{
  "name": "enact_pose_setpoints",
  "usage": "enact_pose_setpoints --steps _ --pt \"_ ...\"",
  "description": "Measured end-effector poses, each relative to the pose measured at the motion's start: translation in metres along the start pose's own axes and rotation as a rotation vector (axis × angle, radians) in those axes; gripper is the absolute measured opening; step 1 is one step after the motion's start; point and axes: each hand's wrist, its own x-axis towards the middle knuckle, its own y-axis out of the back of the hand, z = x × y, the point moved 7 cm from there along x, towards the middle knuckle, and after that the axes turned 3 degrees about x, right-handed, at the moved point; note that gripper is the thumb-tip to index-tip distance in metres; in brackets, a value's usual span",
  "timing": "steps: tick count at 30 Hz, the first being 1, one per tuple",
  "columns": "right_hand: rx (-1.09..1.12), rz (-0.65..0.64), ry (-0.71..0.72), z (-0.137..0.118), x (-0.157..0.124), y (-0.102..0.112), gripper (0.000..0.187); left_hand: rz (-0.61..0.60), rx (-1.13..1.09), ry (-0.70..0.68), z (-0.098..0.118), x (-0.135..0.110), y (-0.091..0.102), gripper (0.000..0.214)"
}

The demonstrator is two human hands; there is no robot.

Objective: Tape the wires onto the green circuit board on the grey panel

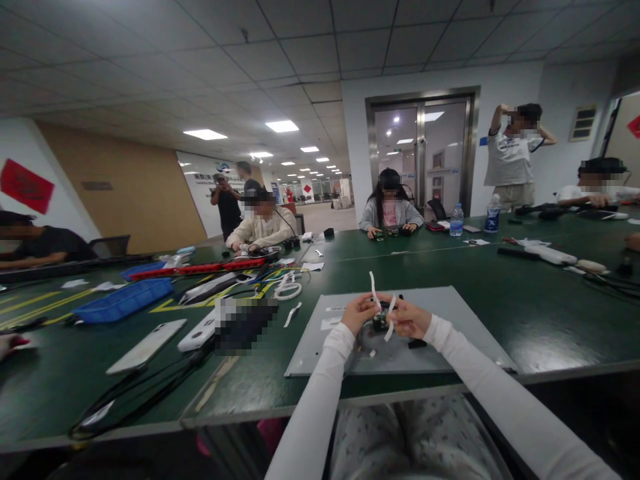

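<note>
Above a grey board (310, 347) my two hands come together, sleeves white to the wrist. My left hand (360, 315) is closed, a thin white strip (373, 287) standing up from its fingertips. A second white strip (391, 323) is pinched by my right hand (412, 321), which is closed too. Between and just below the fingers is a small dark part with what looks like circuitry (380, 323); my fingers partly hide it, and I cannot tell which hand supports it. A small black piece (417, 344) lies on the board near my right wrist.
Left of the board are a loose white strip (293, 315), a coiled white cable (288, 287), a white phone (147, 345) and a blue tray (125, 300). Bottles (493, 215) stand at the far right. A person (390, 212) sits across the green table (550, 320).
</note>
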Motion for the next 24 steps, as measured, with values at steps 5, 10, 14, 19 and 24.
enact_pose_setpoints --steps 5,10,14,19,24 --pt "0.027 0.086 0.037 0.0 0.002 0.009 0.067 0.101 0.226 -0.026 0.003 0.001 0.01 0.052" --pt "0.055 0.216 0.101 -0.004 0.002 0.023 0.061 0.335 0.476 0.021 0.003 0.002 0.039 0.033" --pt "0.06 0.246 0.117 -0.006 0.002 0.028 0.06 0.512 0.698 0.101 0.006 -0.006 0.072 0.016" --pt "0.062 0.235 0.129 -0.007 0.001 0.027 0.058 0.649 0.991 0.259 0.011 -0.021 0.104 0.014" --pt "0.057 0.242 0.125 -0.007 0.001 0.026 0.056 0.704 1.202 0.381 0.011 -0.029 0.117 0.016"
